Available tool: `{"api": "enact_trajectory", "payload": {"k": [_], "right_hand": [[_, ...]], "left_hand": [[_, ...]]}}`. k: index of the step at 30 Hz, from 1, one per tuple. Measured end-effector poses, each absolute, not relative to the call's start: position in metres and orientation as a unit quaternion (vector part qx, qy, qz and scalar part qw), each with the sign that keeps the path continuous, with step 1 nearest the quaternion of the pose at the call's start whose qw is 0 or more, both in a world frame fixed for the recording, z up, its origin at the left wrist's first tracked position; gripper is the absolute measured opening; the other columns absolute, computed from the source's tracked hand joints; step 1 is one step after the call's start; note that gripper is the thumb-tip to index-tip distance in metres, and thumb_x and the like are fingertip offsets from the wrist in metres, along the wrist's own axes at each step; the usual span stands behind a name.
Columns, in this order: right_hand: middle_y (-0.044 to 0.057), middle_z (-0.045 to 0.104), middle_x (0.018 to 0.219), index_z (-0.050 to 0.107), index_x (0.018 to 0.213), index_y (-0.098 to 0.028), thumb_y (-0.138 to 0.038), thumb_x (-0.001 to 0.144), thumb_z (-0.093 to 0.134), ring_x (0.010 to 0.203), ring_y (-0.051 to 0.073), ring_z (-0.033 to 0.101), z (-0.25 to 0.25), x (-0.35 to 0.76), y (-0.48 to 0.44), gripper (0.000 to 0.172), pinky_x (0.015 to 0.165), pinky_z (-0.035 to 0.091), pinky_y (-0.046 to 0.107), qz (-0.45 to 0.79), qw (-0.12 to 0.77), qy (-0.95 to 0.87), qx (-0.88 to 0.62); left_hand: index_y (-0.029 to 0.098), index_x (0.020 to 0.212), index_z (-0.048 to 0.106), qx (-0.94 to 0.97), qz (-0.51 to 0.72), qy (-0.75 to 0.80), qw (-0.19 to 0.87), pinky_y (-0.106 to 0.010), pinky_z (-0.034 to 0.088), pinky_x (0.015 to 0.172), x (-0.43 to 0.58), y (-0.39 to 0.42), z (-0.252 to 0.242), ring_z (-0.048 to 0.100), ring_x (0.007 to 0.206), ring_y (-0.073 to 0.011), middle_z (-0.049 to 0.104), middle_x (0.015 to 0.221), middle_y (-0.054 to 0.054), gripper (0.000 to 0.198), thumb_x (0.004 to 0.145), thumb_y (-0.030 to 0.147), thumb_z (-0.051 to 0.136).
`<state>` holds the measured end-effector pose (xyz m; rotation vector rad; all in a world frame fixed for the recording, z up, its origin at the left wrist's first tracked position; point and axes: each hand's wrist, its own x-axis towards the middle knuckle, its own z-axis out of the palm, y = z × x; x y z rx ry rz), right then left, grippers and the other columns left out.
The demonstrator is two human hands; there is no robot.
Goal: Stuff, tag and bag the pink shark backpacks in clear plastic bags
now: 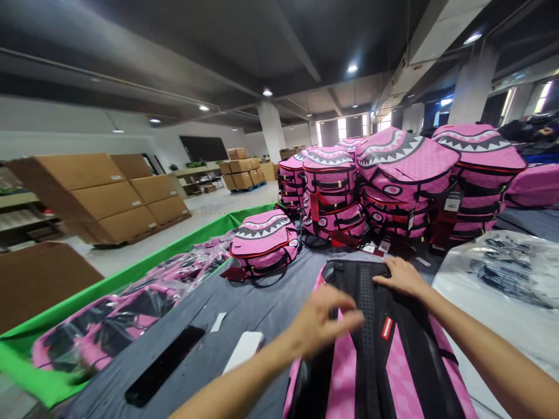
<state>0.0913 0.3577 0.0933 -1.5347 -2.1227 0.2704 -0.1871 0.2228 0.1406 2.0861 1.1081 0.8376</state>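
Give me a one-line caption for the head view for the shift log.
Right hand on a pink-and-black backpack, left hand just above it, on a grey table, pink shark-mouth backpacks piled behind.

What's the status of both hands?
Right hand resting on pink-and-black backpack. Left hand at its centre strip, contact unclear. Nothing in the way.

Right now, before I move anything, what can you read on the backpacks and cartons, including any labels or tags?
No words or numbers are legible.
Red patch on the black-and-pink backpack: too small and blurred to read.
Hang tag on the stacked pink backpacks: too small to read.
White labels on the cartons: too small to read.
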Motion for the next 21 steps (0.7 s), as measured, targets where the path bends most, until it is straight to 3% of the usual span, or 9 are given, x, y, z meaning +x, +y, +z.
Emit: {"api": "enact_trajectory", "payload": {"k": [2,3,5,9,13,17,21], "right_hand": [[0.024,0.060,0.127,0.063,0.120,-0.011,-0.057,0.077,0.066,0.121,0.041,0.055,0.081,0.091,0.360,0.063,0.106,0.038,0.060,0.085,0.251,-0.784,-0.562],[0.021,0.060,0.129,0.062,0.122,-0.012,-0.055,0.079,0.064,0.122,0.038,0.055,0.075,0.093,0.360,0.061,0.108,0.039,0.057,0.078,0.258,-0.787,-0.556],[0.018,0.060,0.132,0.059,0.126,-0.013,-0.054,0.083,0.061,0.124,0.032,0.056,0.063,0.097,0.358,0.059,0.111,0.040,0.050,0.067,0.277,-0.791,-0.541],[0.015,0.062,0.128,0.057,0.126,-0.014,-0.055,0.089,0.056,0.122,0.027,0.058,0.039,0.101,0.347,0.055,0.109,0.045,0.046,0.039,0.347,-0.793,-0.500],[0.014,0.066,0.123,0.056,0.126,-0.017,-0.054,0.094,0.058,0.117,0.029,0.061,0.018,0.087,0.324,0.049,0.104,0.049,0.050,-0.062,0.438,-0.802,-0.402],[0.013,0.062,0.131,0.053,0.136,-0.017,-0.038,0.101,0.051,0.123,0.027,0.058,0.009,0.084,0.286,0.041,0.105,0.049,0.048,-0.102,0.387,-0.839,-0.370],[0.012,0.064,0.128,0.059,0.133,-0.015,-0.031,0.103,0.043,0.119,0.027,0.060,0.008,0.097,0.270,0.037,0.104,0.050,0.045,-0.050,0.294,-0.871,-0.391]], "left_hand": [[0.020,0.121,0.067,0.750,0.370,0.510,0.202,-0.044,0.033,0.113,-0.186,0.287,0.149,0.050,0.131,-0.0343,0.061,0.136,-0.014,0.057,0.076,0.055,0.073],[0.017,0.127,0.063,0.721,0.353,0.565,0.192,-0.046,0.031,0.115,-0.182,0.315,0.147,0.042,0.139,-0.0377,0.055,0.142,-0.018,0.067,0.074,0.055,0.075],[0.011,0.124,0.064,0.729,0.304,0.584,0.186,-0.050,0.035,0.111,-0.171,0.355,0.133,0.045,0.135,-0.0417,0.057,0.136,-0.024,0.065,0.074,0.052,0.077],[0.015,0.120,0.066,0.791,0.296,0.509,0.164,-0.045,0.037,0.112,-0.163,0.361,0.095,0.054,0.125,-0.0327,0.063,0.127,-0.015,0.057,0.070,0.036,0.085],[0.016,0.124,0.061,0.809,0.359,0.462,0.052,-0.045,0.041,0.110,-0.186,0.318,0.058,0.054,0.120,-0.0271,0.062,0.124,-0.012,0.045,0.082,0.025,0.074],[0.018,0.126,0.058,0.827,0.351,0.438,-0.014,-0.045,0.046,0.106,-0.206,0.279,0.033,0.056,0.116,-0.0254,0.063,0.119,-0.011,0.039,0.088,0.018,0.064],[0.017,0.117,0.064,0.858,0.219,0.462,0.036,-0.039,0.050,0.096,-0.203,0.274,0.032,0.061,0.107,-0.0245,0.065,0.114,-0.012,0.027,0.092,0.023,0.063]]}}
